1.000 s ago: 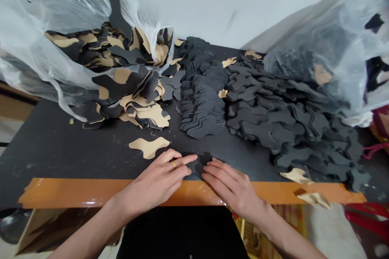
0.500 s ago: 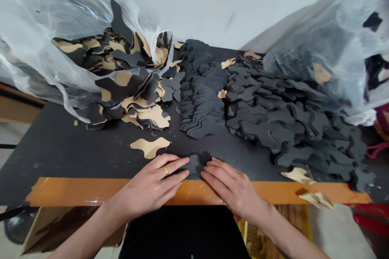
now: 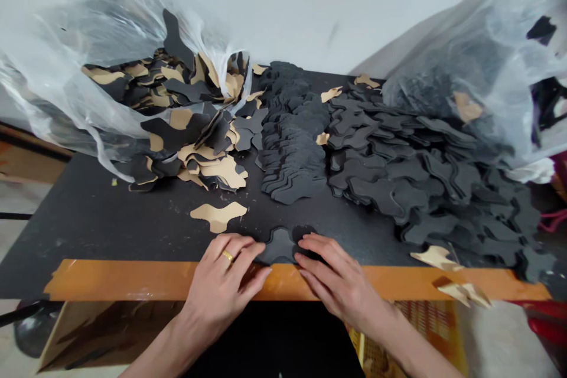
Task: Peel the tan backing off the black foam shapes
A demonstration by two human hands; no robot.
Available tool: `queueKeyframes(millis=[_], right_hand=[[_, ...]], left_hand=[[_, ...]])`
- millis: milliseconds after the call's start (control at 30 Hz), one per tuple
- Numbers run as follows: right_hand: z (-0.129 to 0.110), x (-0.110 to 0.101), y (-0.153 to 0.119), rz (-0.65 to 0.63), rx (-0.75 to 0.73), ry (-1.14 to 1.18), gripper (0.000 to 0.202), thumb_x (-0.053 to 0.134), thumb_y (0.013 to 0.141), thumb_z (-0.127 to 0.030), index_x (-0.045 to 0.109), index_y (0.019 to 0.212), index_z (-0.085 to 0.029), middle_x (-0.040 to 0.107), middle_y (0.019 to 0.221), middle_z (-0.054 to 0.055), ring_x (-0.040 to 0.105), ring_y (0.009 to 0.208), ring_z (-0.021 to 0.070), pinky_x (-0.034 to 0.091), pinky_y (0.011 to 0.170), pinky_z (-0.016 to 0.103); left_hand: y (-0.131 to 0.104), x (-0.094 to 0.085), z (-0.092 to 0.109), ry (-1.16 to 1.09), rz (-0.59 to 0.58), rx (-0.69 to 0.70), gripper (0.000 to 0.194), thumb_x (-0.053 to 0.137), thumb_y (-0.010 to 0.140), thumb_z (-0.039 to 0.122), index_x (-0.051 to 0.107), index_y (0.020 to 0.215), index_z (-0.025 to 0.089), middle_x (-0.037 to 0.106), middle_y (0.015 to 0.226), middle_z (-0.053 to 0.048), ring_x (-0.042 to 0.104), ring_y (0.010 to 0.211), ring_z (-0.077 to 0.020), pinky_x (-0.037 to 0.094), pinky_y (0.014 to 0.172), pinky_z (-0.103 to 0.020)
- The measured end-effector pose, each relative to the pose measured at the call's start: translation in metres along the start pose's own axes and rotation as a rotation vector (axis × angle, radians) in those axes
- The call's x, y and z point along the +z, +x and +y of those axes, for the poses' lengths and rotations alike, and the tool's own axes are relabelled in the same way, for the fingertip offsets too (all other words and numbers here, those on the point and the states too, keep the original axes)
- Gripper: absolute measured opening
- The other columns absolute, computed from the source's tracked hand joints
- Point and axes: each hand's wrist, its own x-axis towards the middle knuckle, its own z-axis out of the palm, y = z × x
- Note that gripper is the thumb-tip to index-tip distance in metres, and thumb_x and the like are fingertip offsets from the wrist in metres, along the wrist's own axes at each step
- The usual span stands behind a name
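Observation:
A black foam piece (image 3: 280,245) with a wavy, lobed outline lies flat near the front edge of the black table, between my hands. A second dark edge shows along its top, so it may be two layers. The fingertips of my left hand (image 3: 224,271), which wears a ring, rest at its left end, with the thumb held apart. At the right end, the outstretched fingers of my right hand (image 3: 334,271) lie against the piece and partly cover it. A tan backing piece of similar shape (image 3: 218,216) lies just beyond my left hand.
Overlapping black pieces form a column (image 3: 295,159) behind my hands. A wide heap of black pieces (image 3: 407,183) covers the right. At left, a clear plastic bag (image 3: 119,29) spills black and tan pieces. Another bag (image 3: 447,65) stands at right. Orange tape (image 3: 128,280) lines the front edge.
My left hand has drawn back a little to the left and its fingers are more bent. More of the foam piece shows between my hands. My right hand has barely moved.

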Motion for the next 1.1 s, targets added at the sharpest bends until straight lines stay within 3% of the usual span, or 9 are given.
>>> queueKeyframes(millis=[100,233,433,567,700,867,1000,1033,1100], right_hand=[[0.001,-0.001,0.000,0.029,0.034,0.043,0.023,0.058,0.092,-0.007,0.063,0.113,-0.013,0.054,0.127,0.017,0.047,0.129,0.0291,0.051,0.101,0.045],[0.002,-0.003,-0.001,0.050,0.137,0.087,0.009,0.057,0.093,-0.010,0.061,0.098,-0.017,0.055,0.127,0.015,0.045,0.131,0.0297,0.049,0.101,0.048],[0.003,0.000,0.003,0.041,0.203,0.158,0.018,0.062,0.092,-0.020,0.055,0.108,-0.020,0.062,0.118,0.012,0.049,0.126,0.0276,0.050,0.099,0.047],[0.003,0.000,0.008,0.100,0.257,0.230,0.008,0.060,0.092,-0.018,0.056,0.097,-0.022,0.066,0.095,0.006,0.056,0.115,0.0250,0.051,0.092,0.040],[-0.003,-0.002,0.014,0.165,0.343,0.346,0.005,0.058,0.092,-0.017,0.057,0.092,-0.022,0.065,0.096,0.005,0.061,0.103,0.0214,0.050,0.087,0.033],[-0.008,-0.011,0.022,0.213,0.379,0.505,0.008,0.059,0.092,-0.021,0.060,0.084,-0.020,0.064,0.083,0.002,0.061,0.072,0.0145,0.049,0.063,0.024],[0.016,-0.053,0.018,0.442,0.430,0.301,0.008,0.062,0.092,-0.025,0.064,0.085,-0.021,0.066,0.091,0.004,0.064,0.075,0.0159,0.052,0.065,0.026],[0.024,-0.067,0.017,0.553,0.459,0.182,0.005,0.063,0.091,-0.027,0.065,0.090,-0.022,0.067,0.095,0.005,0.066,0.081,0.0182,0.054,0.071,0.030],[0.038,-0.089,0.019,0.751,0.466,-0.125,0.022,0.070,0.086,-0.031,0.066,0.107,-0.022,0.065,0.117,0.011,0.061,0.111,0.0283,0.048,0.098,0.044]], left_hand=[[0.001,0.001,0.003,0.036,0.003,-0.078,0.025,0.068,0.087,0.025,0.064,0.110,0.016,0.064,0.106,-0.011,0.056,0.098,-0.0272,0.048,0.086,-0.044],[0.001,0.001,0.006,-0.025,-0.049,-0.151,0.018,0.065,0.088,0.023,0.061,0.105,0.019,0.064,0.106,-0.008,0.055,0.101,-0.0265,0.046,0.090,-0.043],[0.001,0.002,0.009,-0.130,-0.092,-0.215,0.012,0.061,0.091,0.024,0.059,0.102,0.023,0.067,0.094,-0.004,0.059,0.094,-0.0242,0.049,0.083,-0.039],[0.004,-0.005,0.013,-0.284,-0.139,-0.368,0.010,0.061,0.091,0.026,0.065,0.100,0.027,0.070,0.091,0.000,0.066,0.084,-0.0205,0.053,0.075,-0.033],[0.012,-0.016,0.017,-0.557,-0.193,-0.549,0.013,0.058,0.093,0.027,0.069,0.099,0.029,0.075,0.090,0.004,0.072,0.076,-0.0157,0.056,0.070,-0.025],[0.021,-0.016,0.021,-0.647,-0.149,-0.492,0.023,0.047,0.099,0.028,0.070,0.103,0.027,0.073,0.070,0.005,0.072,0.067,-0.0145,0.057,0.065,-0.023],[0.022,-0.019,0.009,-0.388,-0.034,-0.342,0.027,0.046,0.100,0.024,0.063,0.121,0.027,0.074,0.107,-0.002,0.071,0.097,-0.0172,0.057,0.084,-0.029],[0.021,-0.023,0.002,-0.308,0.020,-0.306,0.027,0.048,0.099,0.023,0.062,0.122,0.026,0.072,0.113,-0.004,0.068,0.103,-0.0185,0.055,0.089,-0.032],[0.020,-0.035,-0.016,-0.171,0.128,-0.255,0.023,0.052,0.097,0.021,0.064,0.117,0.024,0.070,0.116,-0.006,0.064,0.109,-0.0204,0.051,0.095,-0.037]])
